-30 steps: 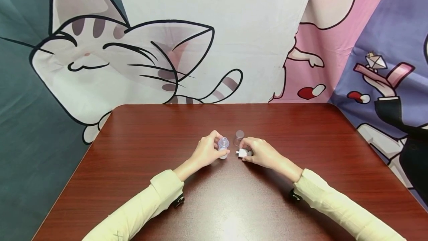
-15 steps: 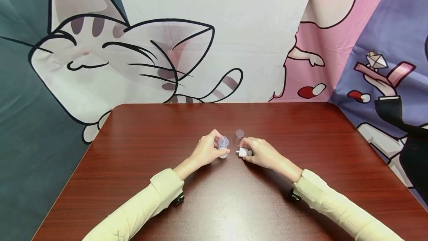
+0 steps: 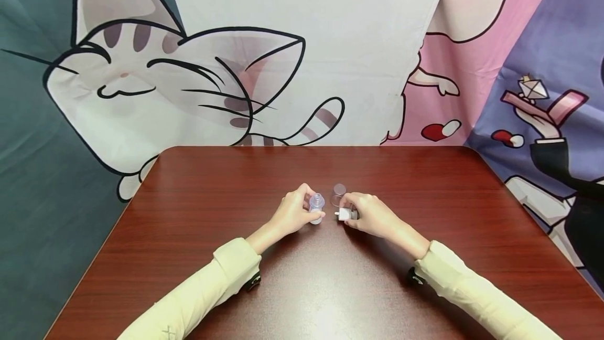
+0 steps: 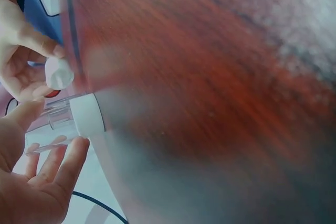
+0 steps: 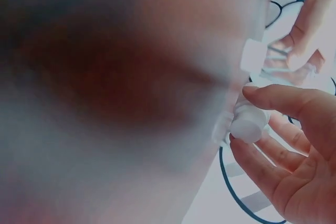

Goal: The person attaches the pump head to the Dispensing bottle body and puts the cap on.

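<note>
Surface: a glossy red-brown wood-grain table extends beneath both my hands, with a glare patch on the near side of my fingers. Room: a cat-printed backdrop hangs beyond my left fingers; a pink-and-purple backdrop hangs beyond and to the right of my right fingers. My left hand grips a clear container upright between thumb and fingers, white base downward (a clear inner part shows through the wall). Just beyond my right fingertips is a clear cup. A white piece is pinched by my right hand, narrow tip toward the container.
</note>
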A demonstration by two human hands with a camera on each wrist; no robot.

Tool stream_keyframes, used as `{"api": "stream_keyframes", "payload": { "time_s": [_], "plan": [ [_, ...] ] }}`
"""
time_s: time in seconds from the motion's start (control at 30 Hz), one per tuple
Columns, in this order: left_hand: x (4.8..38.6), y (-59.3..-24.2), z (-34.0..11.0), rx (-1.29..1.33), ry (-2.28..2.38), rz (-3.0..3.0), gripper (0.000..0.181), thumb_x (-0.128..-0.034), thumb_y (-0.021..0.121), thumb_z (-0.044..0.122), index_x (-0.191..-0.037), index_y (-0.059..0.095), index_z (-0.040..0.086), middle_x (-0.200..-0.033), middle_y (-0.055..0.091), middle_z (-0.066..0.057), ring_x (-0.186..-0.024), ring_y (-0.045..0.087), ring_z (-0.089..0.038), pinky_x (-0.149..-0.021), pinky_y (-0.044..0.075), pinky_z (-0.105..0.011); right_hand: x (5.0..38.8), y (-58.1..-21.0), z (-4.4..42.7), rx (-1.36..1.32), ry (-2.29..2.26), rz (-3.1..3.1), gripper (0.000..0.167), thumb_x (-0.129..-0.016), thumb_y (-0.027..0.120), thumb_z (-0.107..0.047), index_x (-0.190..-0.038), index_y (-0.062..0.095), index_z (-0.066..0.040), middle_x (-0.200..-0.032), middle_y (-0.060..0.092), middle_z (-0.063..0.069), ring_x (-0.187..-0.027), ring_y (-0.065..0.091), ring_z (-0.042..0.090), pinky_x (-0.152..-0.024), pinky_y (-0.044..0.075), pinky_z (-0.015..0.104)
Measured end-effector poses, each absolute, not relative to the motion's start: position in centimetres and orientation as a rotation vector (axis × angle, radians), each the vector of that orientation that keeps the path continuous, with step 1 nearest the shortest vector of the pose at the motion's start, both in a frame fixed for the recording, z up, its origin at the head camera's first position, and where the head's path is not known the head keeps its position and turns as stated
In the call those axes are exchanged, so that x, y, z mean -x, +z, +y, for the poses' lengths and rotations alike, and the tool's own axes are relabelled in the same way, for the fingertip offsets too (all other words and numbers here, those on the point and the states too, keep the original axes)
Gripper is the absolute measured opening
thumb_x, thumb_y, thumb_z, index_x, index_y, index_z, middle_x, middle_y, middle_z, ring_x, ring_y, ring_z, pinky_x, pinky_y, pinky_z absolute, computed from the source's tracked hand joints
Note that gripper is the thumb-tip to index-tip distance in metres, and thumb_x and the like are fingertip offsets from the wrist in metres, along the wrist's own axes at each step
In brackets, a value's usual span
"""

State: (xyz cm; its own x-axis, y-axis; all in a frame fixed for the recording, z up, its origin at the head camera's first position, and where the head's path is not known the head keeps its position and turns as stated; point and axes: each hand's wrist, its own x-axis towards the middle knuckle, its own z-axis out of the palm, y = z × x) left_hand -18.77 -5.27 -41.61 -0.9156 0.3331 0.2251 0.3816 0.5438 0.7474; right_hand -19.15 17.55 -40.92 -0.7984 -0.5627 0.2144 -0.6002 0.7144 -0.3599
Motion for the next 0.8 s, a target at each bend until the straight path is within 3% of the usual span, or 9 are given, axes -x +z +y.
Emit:
{"api": "stream_keyframes", "payload": {
  "time_s": [0.43,0.8],
  "plan": [
    [18.8,-41.6,-5.3,0.633,-1.311,-2.694,0.040,-0.0715,0.084,0.017,-0.097,0.056,0.006,-0.082,0.071,-0.011,-0.075,0.069,-0.021,-0.065,0.052,-0.025,19.7,-39.8,18.1,-0.895,0.804,-2.864,0.028,-0.069,0.082,-0.005,-0.088,0.064,-0.015,-0.077,0.066,-0.004,-0.072,0.061,0.012,-0.063,0.048,0.023],
    [18.7,-41.7,-5.3,0.664,-1.316,-2.679,0.040,-0.0737,0.083,0.016,-0.100,0.055,0.005,-0.087,0.071,-0.012,-0.077,0.069,-0.021,-0.065,0.052,-0.020,19.6,-39.2,18.2,-0.863,0.935,-2.810,0.027,-0.070,0.083,-0.007,-0.090,0.066,-0.015,-0.079,0.067,-0.004,-0.071,0.060,0.008,-0.062,0.048,0.022]
  ]
}}
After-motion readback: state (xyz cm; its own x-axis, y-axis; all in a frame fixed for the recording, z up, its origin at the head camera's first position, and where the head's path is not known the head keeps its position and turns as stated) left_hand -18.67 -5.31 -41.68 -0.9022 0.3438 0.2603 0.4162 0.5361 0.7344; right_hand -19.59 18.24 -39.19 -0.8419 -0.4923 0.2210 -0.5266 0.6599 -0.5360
